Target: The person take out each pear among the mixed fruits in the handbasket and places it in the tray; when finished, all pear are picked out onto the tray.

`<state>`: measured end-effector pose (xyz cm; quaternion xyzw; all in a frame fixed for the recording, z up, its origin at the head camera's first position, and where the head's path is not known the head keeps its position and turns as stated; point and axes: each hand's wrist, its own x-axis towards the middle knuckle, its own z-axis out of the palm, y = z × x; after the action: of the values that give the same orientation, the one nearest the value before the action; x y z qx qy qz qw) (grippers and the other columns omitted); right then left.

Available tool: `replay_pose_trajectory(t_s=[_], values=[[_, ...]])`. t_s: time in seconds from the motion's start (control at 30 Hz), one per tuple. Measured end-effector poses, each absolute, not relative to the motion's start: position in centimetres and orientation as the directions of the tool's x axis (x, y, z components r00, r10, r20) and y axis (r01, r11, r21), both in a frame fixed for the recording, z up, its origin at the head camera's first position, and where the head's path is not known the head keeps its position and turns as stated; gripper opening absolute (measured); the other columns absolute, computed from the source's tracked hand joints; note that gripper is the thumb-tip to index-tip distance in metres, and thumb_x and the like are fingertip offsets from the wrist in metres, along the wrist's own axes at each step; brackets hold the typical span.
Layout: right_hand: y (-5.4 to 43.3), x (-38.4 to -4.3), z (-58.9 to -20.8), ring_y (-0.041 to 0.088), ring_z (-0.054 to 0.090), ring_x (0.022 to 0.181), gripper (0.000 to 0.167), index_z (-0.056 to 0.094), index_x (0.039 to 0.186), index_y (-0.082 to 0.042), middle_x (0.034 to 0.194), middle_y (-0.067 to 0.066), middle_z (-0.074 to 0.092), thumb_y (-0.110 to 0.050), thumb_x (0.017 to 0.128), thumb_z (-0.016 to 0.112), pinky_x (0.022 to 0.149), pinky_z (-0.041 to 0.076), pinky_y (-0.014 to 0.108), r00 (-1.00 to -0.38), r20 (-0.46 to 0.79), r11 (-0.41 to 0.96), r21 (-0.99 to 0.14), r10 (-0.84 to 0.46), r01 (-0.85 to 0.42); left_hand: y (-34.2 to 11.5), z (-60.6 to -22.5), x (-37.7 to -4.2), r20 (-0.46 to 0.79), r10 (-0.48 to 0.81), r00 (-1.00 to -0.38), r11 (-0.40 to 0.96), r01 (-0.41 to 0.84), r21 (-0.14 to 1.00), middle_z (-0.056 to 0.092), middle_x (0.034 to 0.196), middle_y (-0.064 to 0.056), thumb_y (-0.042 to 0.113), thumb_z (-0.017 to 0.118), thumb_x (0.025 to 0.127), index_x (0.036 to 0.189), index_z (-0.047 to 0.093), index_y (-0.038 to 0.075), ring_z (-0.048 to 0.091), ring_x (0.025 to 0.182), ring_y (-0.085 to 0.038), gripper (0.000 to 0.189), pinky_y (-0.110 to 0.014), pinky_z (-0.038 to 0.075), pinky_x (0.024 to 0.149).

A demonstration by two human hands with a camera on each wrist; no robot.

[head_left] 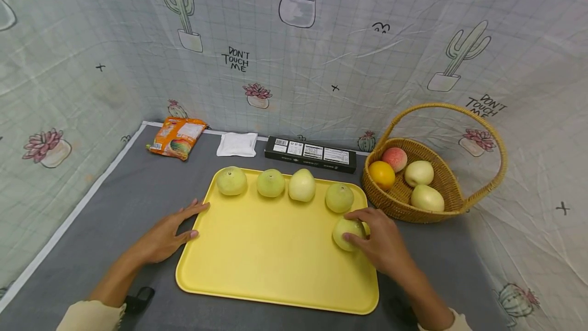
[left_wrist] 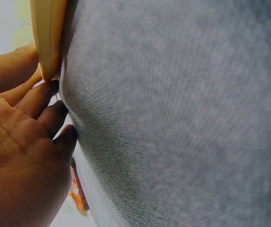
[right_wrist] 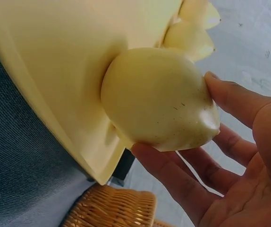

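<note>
My right hand point(head_left: 383, 244) pinches a pale green pear-shaped fruit point(head_left: 344, 234) between thumb and fingers, low over the right side of the yellow tray point(head_left: 271, 252). In the right wrist view the fruit point(right_wrist: 159, 99) shows its tapered end towards my palm, and the tray surface lies close behind it. My left hand point(head_left: 165, 234) rests at the tray's left edge, thumb and index finger touching the rim point(left_wrist: 48, 38), other fingertips on the grey cloth. Along the tray's far side sit similar fruits: one at left point(head_left: 231, 181), two near the middle point(head_left: 271, 184), one at right point(head_left: 339, 198).
A wicker basket point(head_left: 390, 208) with a tall handle stands right of the tray, holding a peach point(head_left: 395, 159), an orange point(head_left: 382, 175) and two pale fruits point(head_left: 427, 198). Behind the tray lie an orange snack packet point(head_left: 176, 137), a white pouch point(head_left: 237, 144) and a black box point(head_left: 310, 154).
</note>
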<state>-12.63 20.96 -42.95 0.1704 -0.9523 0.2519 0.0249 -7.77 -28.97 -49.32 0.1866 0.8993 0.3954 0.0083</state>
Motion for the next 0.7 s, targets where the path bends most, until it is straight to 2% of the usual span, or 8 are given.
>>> replay_pose_trajectory(t_s=[0.17, 0.53, 0.7], values=[[20.7, -12.4, -42.9, 0.027, 0.066, 0.116, 0.044, 0.079, 0.123, -0.022, 0.124, 0.002, 0.073, -0.028, 0.082, 0.094, 0.094, 0.057, 0.053, -0.944, 0.128, 0.826, -0.457, -0.305, -0.329, -29.0, -49.3, -7.8, 0.139, 0.347, -0.927, 0.613, 0.337, 0.714, 0.045, 0.161, -0.033, 0.014, 0.073, 0.098, 0.155, 0.051, 0.001, 0.011, 0.145, 0.026, 0.063, 0.007, 0.005, 0.113], [21.5, -12.6, -42.4, 0.029, 0.066, 0.112, 0.049, 0.078, 0.125, -0.018, 0.123, 0.006, 0.074, -0.030, 0.080, 0.095, 0.092, 0.057, 0.056, -0.937, 0.163, 0.822, -0.451, -0.308, -0.348, -28.9, -49.1, -7.8, 0.090, 0.334, -0.938, 0.620, 0.290, 0.729, 0.042, 0.164, -0.031, 0.018, 0.072, 0.099, 0.157, 0.050, 0.003, 0.011, 0.145, 0.023, 0.064, 0.007, 0.005, 0.113], [22.5, -13.2, -41.6, 0.023, 0.067, 0.092, 0.050, 0.076, 0.127, -0.019, 0.124, 0.007, 0.074, -0.032, 0.082, 0.094, 0.080, 0.058, 0.044, -0.932, 0.198, 0.820, -0.444, -0.304, -0.362, -28.9, -49.0, -7.8, 0.093, 0.336, -0.937, 0.618, 0.293, 0.729, 0.043, 0.164, -0.031, 0.017, 0.072, 0.099, 0.157, 0.050, 0.003, 0.010, 0.145, 0.025, 0.063, 0.008, 0.005, 0.112]])
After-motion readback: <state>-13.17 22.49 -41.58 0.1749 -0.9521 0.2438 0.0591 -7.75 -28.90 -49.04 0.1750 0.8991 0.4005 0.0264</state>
